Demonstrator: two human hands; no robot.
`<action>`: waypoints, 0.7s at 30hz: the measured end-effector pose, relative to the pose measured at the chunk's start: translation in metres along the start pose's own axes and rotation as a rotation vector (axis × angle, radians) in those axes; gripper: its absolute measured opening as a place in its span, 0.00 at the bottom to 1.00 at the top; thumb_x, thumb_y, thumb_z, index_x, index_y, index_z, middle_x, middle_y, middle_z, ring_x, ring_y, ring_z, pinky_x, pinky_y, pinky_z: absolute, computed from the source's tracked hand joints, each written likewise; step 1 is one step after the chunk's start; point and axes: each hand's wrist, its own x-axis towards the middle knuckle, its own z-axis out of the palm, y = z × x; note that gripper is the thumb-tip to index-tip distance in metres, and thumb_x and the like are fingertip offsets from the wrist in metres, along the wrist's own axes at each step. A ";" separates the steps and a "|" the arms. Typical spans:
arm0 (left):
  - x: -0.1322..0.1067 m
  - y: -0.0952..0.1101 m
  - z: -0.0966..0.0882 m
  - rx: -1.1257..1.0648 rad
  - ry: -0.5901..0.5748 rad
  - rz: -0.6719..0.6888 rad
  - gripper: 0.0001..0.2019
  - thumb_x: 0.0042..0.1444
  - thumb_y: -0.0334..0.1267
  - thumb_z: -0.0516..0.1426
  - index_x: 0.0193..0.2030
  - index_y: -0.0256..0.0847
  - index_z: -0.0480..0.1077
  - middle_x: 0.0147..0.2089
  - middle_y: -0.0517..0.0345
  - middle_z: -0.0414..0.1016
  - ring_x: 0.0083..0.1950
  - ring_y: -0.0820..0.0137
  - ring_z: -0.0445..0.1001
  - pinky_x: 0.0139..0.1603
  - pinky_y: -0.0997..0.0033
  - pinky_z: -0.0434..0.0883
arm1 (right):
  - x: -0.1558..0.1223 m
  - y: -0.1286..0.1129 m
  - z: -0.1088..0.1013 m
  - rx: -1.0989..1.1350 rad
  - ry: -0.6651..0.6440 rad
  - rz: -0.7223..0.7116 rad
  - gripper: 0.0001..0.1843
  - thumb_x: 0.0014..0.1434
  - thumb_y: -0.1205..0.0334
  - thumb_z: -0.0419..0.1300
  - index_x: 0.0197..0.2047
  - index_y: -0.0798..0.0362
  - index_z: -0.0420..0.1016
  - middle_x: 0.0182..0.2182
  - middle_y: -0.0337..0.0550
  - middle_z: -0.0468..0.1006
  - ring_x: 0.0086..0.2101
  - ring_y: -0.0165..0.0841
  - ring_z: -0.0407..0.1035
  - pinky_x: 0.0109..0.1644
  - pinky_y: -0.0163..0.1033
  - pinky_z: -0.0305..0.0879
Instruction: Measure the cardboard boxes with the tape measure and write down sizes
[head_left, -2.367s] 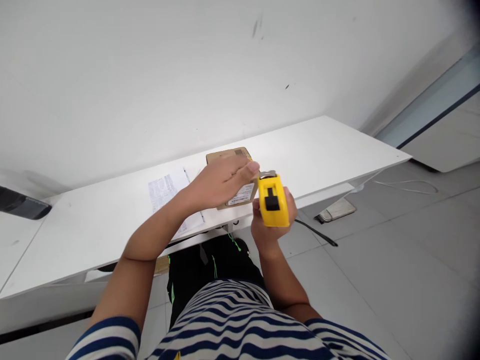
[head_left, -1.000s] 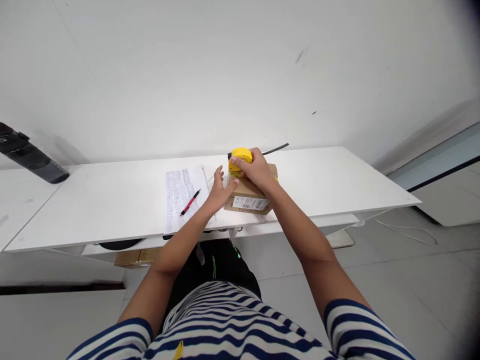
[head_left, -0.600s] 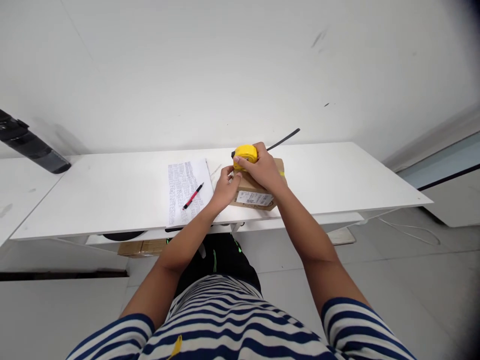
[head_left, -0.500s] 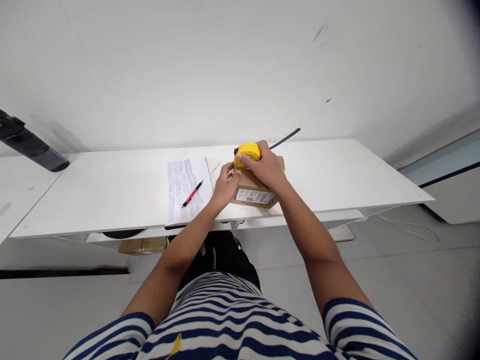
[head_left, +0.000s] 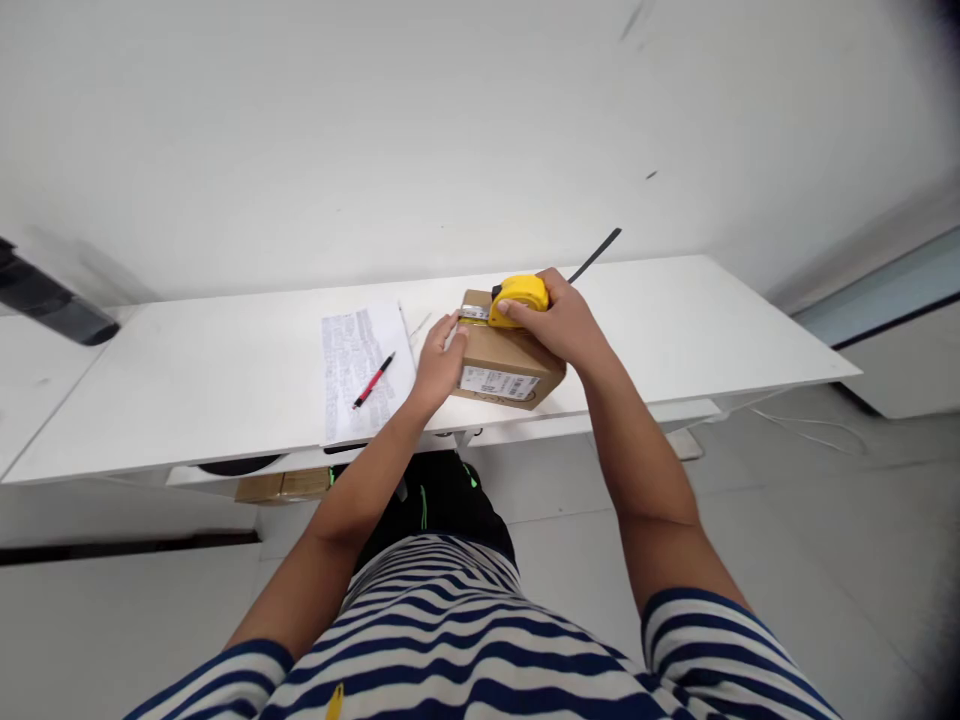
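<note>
A yellow tape measure [head_left: 523,298] with a dark strap is in my right hand [head_left: 566,318], just above the top of a cardboard box [head_left: 504,350]. A short length of its metal blade [head_left: 474,313] is out, running left across the box top. My left hand [head_left: 441,362] pinches the blade's end at the box's left edge; the hook itself is hidden by the fingers. A printed white label [head_left: 498,383] shows on the side of the box facing me.
Left of the box lie written sheets of paper [head_left: 352,340] with a red and black pen [head_left: 373,380] on them. The white table [head_left: 225,380] stands against the wall. A black cylinder [head_left: 56,300] is at the far left. Brown boxes [head_left: 283,486] sit below the table.
My right hand has moved the tape measure to the right, and a short stretch of blade now shows between the case and my left hand. My left fingers have closed at the blade's end.
</note>
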 end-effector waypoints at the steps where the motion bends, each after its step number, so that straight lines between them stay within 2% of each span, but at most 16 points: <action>1: 0.001 0.000 0.000 0.023 0.009 0.000 0.21 0.68 0.42 0.60 0.64 0.43 0.80 0.78 0.47 0.72 0.82 0.56 0.65 0.86 0.53 0.55 | -0.002 0.005 -0.006 0.005 0.009 0.012 0.26 0.53 0.37 0.71 0.43 0.46 0.71 0.40 0.40 0.80 0.40 0.41 0.73 0.42 0.46 0.70; 5: 0.003 0.000 0.000 0.006 -0.011 -0.003 0.21 0.70 0.43 0.57 0.66 0.45 0.79 0.77 0.50 0.73 0.81 0.58 0.66 0.85 0.54 0.57 | -0.013 0.021 -0.033 0.031 0.036 0.021 0.27 0.53 0.37 0.72 0.45 0.46 0.73 0.39 0.39 0.79 0.39 0.38 0.71 0.40 0.43 0.70; 11: 0.004 0.000 -0.002 0.009 -0.049 0.018 0.20 0.71 0.43 0.57 0.65 0.46 0.79 0.77 0.51 0.73 0.81 0.58 0.66 0.85 0.53 0.57 | -0.031 0.044 -0.065 0.077 0.067 0.087 0.26 0.54 0.40 0.74 0.44 0.47 0.73 0.34 0.37 0.75 0.30 0.30 0.64 0.29 0.36 0.62; 16: 0.003 -0.001 0.000 -0.020 -0.041 0.008 0.18 0.71 0.43 0.57 0.62 0.48 0.80 0.76 0.52 0.74 0.80 0.57 0.67 0.85 0.51 0.57 | -0.042 0.059 -0.076 0.058 0.119 0.170 0.24 0.54 0.42 0.74 0.43 0.46 0.72 0.31 0.34 0.74 0.26 0.29 0.64 0.27 0.37 0.62; 21: 0.004 -0.003 0.001 -0.073 -0.032 0.016 0.15 0.69 0.43 0.60 0.59 0.51 0.81 0.72 0.54 0.77 0.79 0.56 0.67 0.86 0.49 0.56 | -0.045 0.065 -0.076 0.074 0.135 0.136 0.25 0.54 0.40 0.74 0.44 0.46 0.72 0.32 0.35 0.75 0.26 0.29 0.65 0.27 0.38 0.64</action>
